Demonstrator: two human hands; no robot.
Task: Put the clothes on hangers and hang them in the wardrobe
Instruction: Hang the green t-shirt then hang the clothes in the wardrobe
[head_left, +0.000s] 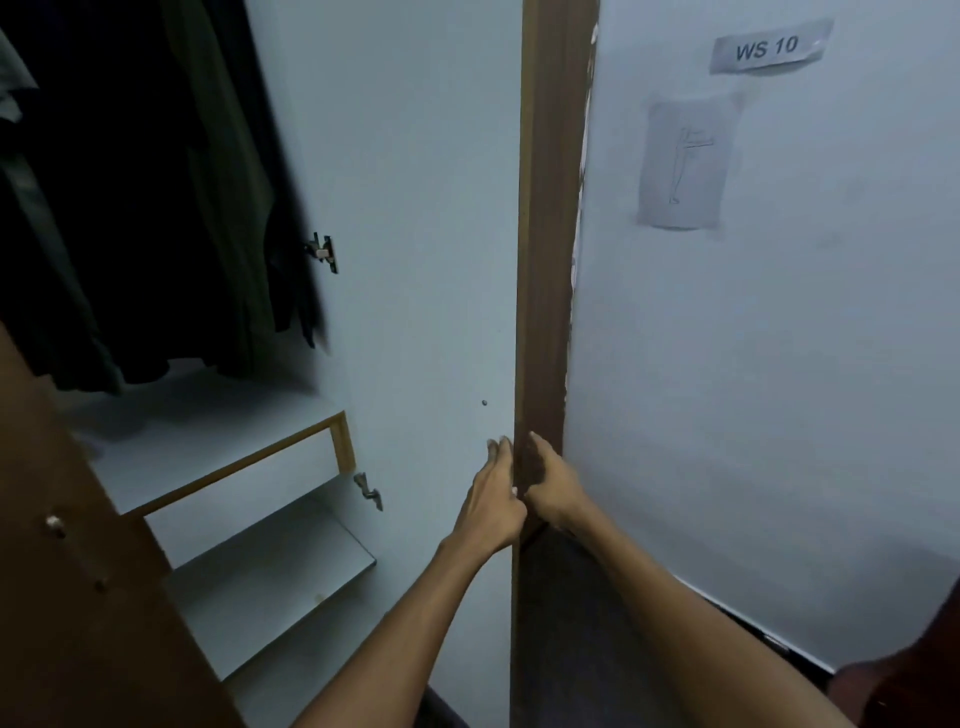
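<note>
My left hand (491, 496) lies on the pale inner face of the open wardrobe door (415, 260), with its fingers straight and close together, the tips pointing up along the door's edge; my right hand (550, 486) is just beside it on the other side of the brown door edge (545, 260), and its fingers are curled around this edge, so it grips the door; the two hands almost touch each other, only the edge stands between them; a little above my left fingertips there is a small dark dot (484, 402) on the door face; far up and to the left of my left hand, inside the wardrobe (208, 441), the dark clothes (156, 208) hang close together, their lower ends above a pale shelf; I cannot tell the hangers, because this part is too dark; below this shelf, to the left of my left forearm, is an open compartment with a wooden frame and a lower shelf (270, 587); two metal hinges are on the door, one (323, 253) high up beside the clothes and one (369, 491) at the level of my left hand; at the far left a brown door (78, 597) comes into view; to the right of my right hand is a pale wall (779, 364); high on it are a label reading "WS 10" (768, 48) and under it a grey sheet of paper (684, 163) with a thin drawing.
</note>
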